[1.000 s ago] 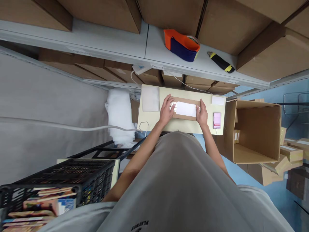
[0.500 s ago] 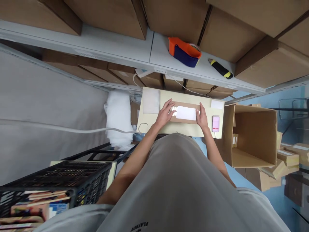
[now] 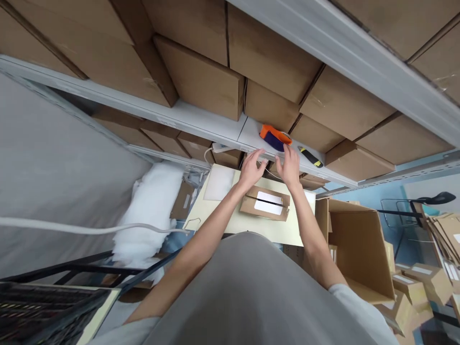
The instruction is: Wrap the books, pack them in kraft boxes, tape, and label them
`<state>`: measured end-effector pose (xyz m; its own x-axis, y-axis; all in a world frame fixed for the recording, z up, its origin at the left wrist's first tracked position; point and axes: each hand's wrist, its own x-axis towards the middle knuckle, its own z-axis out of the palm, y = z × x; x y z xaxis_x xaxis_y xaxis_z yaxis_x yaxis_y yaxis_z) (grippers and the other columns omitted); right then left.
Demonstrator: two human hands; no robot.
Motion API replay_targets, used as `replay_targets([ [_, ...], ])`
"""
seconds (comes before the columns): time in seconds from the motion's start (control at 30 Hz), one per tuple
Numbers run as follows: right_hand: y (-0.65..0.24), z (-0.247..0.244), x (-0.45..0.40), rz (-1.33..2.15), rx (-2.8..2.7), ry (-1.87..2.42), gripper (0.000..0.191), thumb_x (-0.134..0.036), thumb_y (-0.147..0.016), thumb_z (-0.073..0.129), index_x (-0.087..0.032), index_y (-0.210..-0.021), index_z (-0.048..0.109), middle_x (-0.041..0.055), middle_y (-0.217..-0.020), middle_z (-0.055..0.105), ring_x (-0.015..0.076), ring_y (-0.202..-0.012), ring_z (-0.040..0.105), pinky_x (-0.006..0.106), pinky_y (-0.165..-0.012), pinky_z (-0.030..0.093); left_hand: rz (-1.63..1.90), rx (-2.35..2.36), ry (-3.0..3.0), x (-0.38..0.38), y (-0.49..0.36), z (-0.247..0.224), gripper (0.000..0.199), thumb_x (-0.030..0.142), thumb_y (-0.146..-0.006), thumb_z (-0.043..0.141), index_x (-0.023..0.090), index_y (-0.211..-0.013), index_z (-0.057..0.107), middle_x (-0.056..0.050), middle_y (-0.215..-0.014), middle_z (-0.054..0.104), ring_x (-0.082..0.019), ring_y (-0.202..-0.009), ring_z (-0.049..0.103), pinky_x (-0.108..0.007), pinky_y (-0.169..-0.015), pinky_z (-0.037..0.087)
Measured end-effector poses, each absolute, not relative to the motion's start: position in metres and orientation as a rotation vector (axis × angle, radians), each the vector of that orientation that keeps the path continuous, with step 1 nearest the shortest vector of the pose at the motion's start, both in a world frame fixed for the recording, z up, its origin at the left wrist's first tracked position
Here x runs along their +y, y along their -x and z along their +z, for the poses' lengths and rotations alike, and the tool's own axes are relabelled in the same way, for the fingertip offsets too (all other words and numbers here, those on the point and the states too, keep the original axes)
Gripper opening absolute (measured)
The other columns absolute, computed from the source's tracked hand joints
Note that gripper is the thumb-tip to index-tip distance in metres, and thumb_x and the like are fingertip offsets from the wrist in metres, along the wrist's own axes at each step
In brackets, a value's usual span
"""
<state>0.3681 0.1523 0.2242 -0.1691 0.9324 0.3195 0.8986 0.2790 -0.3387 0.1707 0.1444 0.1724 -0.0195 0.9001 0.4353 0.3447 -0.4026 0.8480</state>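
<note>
A small cardboard box (image 3: 247,206) with a white label lies on the pale tabletop (image 3: 280,232), a dark gap running along its top. My left hand (image 3: 252,167) is raised beyond the box, fingers apart and holding nothing. Near the shelf edge, my right hand (image 3: 289,165) reaches just below the orange and blue tape dispenser (image 3: 275,139); its fingers are spread and whether they touch the dispenser is unclear. A black and yellow cutter (image 3: 311,157) rests to the right on the same shelf.
Cardboard boxes (image 3: 273,43) fill the shelf (image 3: 212,120) ahead. A large open carton (image 3: 362,249) stands right of the table. White foam sheets (image 3: 151,211) hang at the left, above a black crate (image 3: 43,311). A white pad (image 3: 219,182) lies on the table's left side.
Both hands have left the small box and moved forward toward the shelf. The box now lies free on the table. The view has tilted up, showing more of the shelving.
</note>
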Motion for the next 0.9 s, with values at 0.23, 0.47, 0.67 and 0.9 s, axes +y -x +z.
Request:
replay_targets([
  [0.23, -0.324, 0.269, 0.226, 0.140, -2.232, 2.054, 0.055, -0.019, -0.105, 0.052, 0.005, -0.155, 0.052, 0.0385, -0.153, 0.066, 0.0450, -0.147, 0.064, 0.065, -0.131, 0.043, 1.583, 1.294, -1.694, 0.152, -0.183, 0.227, 0.039, 0.023, -0.105, 0.062, 0.023, -0.144, 0.070, -0.011, -0.137, 0.084, -0.028, -0.134, 0.077, -0.050, -0.125, 0.059],
  [0.47, -0.335, 0.266, 0.196, 0.449, -2.039, 1.774, 0.045, -0.043, -0.113, 0.055, -0.012, -0.146, 0.060, 0.0220, -0.130, 0.080, 0.0379, -0.123, 0.077, 0.056, -0.116, 0.059, 1.581, 1.292, -1.462, 0.109, -0.164, 0.209, 0.028, 0.024, -0.108, 0.062, 0.022, -0.134, 0.070, -0.011, -0.131, 0.084, -0.024, -0.123, 0.082, -0.045, -0.115, 0.066],
  [0.67, -0.312, 0.261, 0.084, 0.887, -1.697, 1.175, 0.055, -0.074, -0.108, 0.062, -0.024, -0.130, 0.063, 0.0112, -0.126, 0.079, 0.0273, -0.117, 0.076, 0.043, -0.109, 0.063, 1.680, 1.228, -1.377, 0.051, -0.152, 0.228, 0.025, 0.045, -0.107, 0.075, 0.024, -0.121, 0.072, -0.007, -0.116, 0.080, -0.021, -0.108, 0.081, -0.036, -0.099, 0.070],
  [0.9, -0.288, 0.279, 0.017, 1.011, -1.623, 1.150, 0.055, -0.072, -0.108, 0.065, -0.027, -0.140, 0.067, 0.0112, -0.132, 0.079, 0.0283, -0.127, 0.076, 0.046, -0.117, 0.062, 1.580, 1.193, -1.496, 0.007, -0.128, 0.244, 0.028, 0.054, -0.111, 0.069, 0.026, -0.112, 0.071, -0.006, -0.109, 0.078, -0.021, -0.099, 0.078, -0.035, -0.092, 0.069],
])
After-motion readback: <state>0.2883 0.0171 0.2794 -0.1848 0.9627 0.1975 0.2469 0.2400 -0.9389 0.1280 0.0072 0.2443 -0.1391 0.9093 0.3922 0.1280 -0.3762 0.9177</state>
